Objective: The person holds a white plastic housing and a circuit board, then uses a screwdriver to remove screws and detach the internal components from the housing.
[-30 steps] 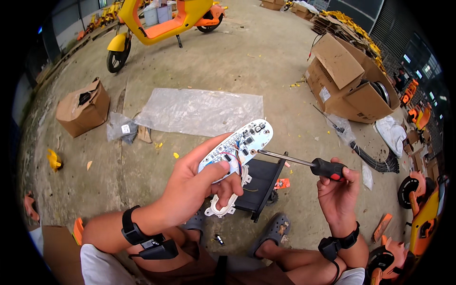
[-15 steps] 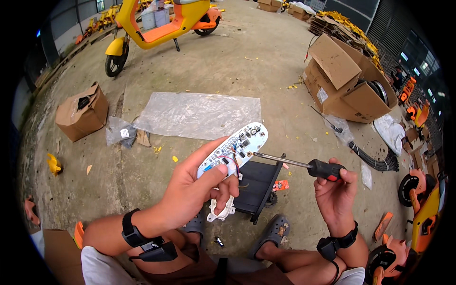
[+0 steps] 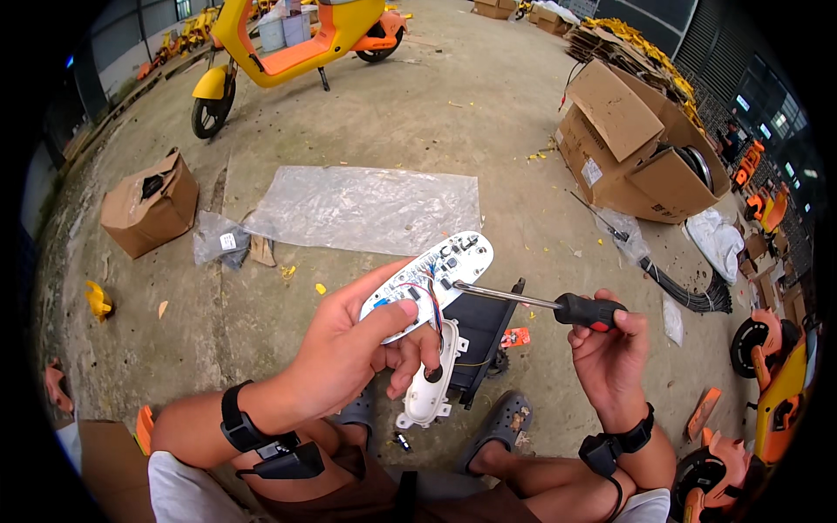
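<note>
My left hand (image 3: 362, 327) pinches a white rounded circuit board (image 3: 469, 251), thumb on top near its lower end. Coloured wires (image 3: 433, 301) run from the board down to a white plastic housing (image 3: 425, 403), which hangs below my left fingers. In my right hand (image 3: 608, 353) is a screwdriver (image 3: 588, 311), gripped by its black and red handle. Its metal shaft points left, and the tip meets or lies very near the board's right edge. Whether it sits on a screw is too small to tell. A black flat panel-like part (image 3: 475, 336) lies beneath on the floor.
A clear plastic sheet (image 3: 366, 205) lies ahead on the concrete floor. Cardboard boxes stand left (image 3: 150, 209) and right (image 3: 610, 166). Black cables (image 3: 689, 292) lie at right. A yellow scooter (image 3: 296, 52) stands far ahead; orange scooter parts (image 3: 715, 471) are at lower right.
The white housing has swung down and right, showing more of itself below the board. The screwdriver and my right hand have shifted slightly left, and the board has tilted a little.
</note>
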Available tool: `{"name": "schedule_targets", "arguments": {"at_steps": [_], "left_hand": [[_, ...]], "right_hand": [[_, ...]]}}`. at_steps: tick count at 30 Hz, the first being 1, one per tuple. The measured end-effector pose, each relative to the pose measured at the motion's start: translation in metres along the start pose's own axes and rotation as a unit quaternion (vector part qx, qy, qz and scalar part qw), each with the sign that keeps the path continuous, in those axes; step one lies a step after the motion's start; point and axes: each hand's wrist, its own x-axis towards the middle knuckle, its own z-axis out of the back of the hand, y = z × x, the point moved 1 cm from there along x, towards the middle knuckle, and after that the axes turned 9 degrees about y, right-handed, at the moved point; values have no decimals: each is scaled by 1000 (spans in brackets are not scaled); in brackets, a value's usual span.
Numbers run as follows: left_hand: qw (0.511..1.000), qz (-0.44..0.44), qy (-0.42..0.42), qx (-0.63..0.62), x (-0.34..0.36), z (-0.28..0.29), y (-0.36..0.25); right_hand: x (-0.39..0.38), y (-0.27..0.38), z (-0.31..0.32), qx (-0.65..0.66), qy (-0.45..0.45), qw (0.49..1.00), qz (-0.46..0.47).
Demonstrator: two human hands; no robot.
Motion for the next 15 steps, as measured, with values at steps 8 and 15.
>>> {"name": "schedule_targets", "arguments": {"at_steps": [8, 15], "left_hand": [[1000, -10, -4, -4, 1, 2, 0], [1000, -7, -4, 1, 0, 3, 0]], "right_hand": [[2, -4, 3, -5, -7, 1000, 4], [2, -4, 4, -2, -4, 1000, 6]]}}
